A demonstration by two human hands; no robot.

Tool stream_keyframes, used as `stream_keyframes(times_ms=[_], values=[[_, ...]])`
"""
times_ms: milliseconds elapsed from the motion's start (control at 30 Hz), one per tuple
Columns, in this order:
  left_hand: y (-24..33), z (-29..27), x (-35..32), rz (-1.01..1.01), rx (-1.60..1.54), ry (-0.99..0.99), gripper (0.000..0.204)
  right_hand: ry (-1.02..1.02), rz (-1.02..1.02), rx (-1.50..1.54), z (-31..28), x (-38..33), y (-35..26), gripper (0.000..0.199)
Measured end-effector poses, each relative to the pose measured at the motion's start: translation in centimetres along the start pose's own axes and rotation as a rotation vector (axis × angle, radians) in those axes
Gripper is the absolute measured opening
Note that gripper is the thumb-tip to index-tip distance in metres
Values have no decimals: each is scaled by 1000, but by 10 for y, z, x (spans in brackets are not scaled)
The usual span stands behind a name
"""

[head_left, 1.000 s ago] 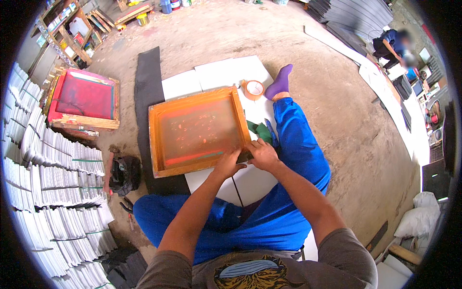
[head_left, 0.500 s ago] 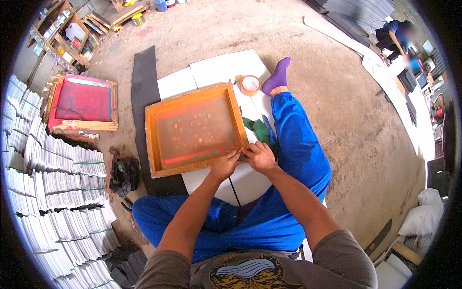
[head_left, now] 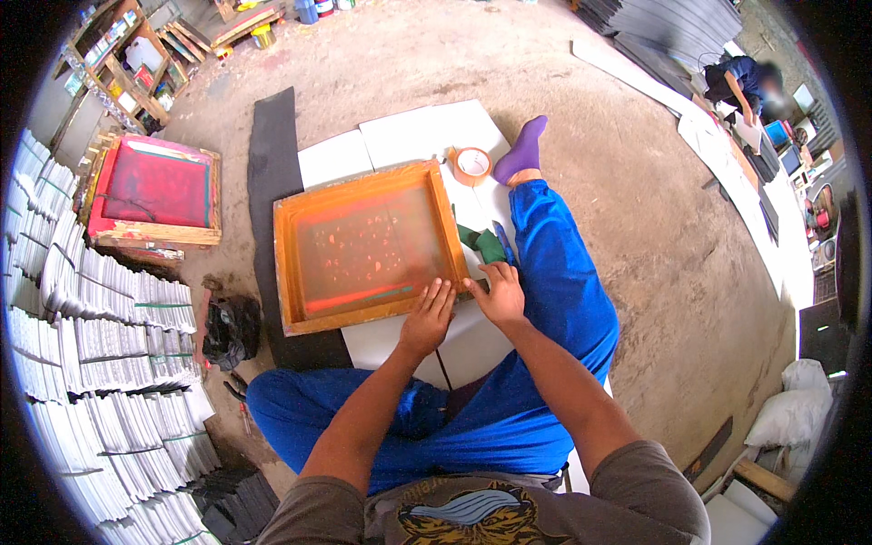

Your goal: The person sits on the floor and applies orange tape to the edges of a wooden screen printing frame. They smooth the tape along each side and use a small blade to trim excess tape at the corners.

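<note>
The left hand (head_left: pixel 430 315) lies released, fingers straight and flat over the near right corner of the screen (head_left: pixel 363 251). The right hand (head_left: pixel 502 296) is just outside that corner, thumb toward it, fingers bent; whether it pinches anything I cannot tell. The screen stretches left and ahead of both, long axis running roughly left to right, the left hand nearer its middle. Beyond the right hand lie green cloth (head_left: pixel 491 246), then the tape (head_left: pixel 472 163) on white board (head_left: pixel 413 129).
</note>
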State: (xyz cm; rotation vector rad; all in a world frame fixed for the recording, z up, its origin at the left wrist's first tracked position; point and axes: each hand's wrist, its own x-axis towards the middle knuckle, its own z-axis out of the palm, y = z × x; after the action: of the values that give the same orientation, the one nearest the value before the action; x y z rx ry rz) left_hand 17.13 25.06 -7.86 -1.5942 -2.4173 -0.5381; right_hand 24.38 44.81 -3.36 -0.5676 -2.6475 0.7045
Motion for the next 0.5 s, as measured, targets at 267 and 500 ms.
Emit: stream_keyframes(times_ms=[267, 500], values=[[9, 3, -2, -131, -155, -33, 66, -151, 223, -30, 18, 0, -9, 63], [-15, -2, 9, -318, -245, -63, 62, -449, -373, -245, -12, 30, -24, 52]])
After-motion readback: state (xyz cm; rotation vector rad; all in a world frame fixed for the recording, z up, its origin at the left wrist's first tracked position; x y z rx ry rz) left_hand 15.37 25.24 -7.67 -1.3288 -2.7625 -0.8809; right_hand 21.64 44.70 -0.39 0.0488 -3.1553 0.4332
